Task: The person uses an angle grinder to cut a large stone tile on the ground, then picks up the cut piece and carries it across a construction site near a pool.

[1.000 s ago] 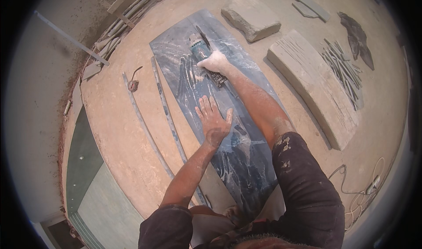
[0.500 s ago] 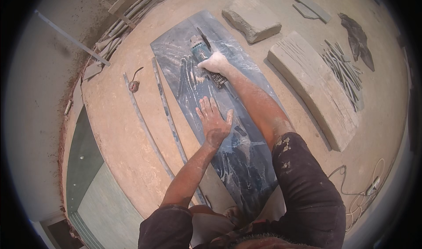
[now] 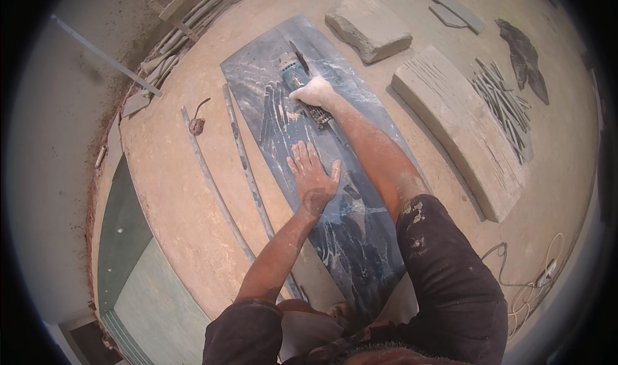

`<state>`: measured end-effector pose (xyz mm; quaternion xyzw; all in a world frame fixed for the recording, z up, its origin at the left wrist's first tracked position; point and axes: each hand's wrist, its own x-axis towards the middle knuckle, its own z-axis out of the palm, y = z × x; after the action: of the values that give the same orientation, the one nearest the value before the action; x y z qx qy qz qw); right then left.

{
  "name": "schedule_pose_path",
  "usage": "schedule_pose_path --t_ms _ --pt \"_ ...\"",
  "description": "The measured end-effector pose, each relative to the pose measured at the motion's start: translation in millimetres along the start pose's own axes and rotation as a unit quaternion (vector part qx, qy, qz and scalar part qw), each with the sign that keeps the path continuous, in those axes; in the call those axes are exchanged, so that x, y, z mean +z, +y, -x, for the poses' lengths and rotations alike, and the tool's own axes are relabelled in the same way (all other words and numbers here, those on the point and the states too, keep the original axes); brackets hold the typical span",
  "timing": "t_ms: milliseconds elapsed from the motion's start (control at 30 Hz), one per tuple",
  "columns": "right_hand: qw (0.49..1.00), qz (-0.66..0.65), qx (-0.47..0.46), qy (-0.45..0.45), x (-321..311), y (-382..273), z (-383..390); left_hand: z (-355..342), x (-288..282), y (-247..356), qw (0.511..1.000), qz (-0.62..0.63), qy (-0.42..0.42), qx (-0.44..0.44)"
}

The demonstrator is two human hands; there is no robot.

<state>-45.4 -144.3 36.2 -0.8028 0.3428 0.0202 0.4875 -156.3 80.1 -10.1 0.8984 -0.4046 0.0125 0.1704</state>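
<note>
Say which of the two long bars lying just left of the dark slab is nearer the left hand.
The blotchy bar, the one next to the dark slab; the plainer bar lies farther left, a small reddish lump beside it.

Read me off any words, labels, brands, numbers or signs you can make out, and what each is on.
None can be read.
Teal power tool in the right hand: partly covered; any label is too small or blurred to read.
Dark slab: pale streaks and smears, no legible characters.
Long pale block: line-like marks, no legible characters.
Cable connector: too small to tell.
</note>
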Motion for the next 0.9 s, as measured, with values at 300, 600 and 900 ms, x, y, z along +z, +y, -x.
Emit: schedule_pose_path --t_ms 300,600,900 --pt "1.000 0.003 0.018 -0.009 1 -1 3 -1 -3 0 1.000 0.017 0.018 0.007" --pt "1.000 -0.002 0.004 0.002 0 -3 12 0 -1 -1 1.000 0.016 0.012 -0.002" --pt "1.000 -0.002 0.001 0.015 -6 1 18 -4 -1 4 1.000 0.021 0.009 -0.003"
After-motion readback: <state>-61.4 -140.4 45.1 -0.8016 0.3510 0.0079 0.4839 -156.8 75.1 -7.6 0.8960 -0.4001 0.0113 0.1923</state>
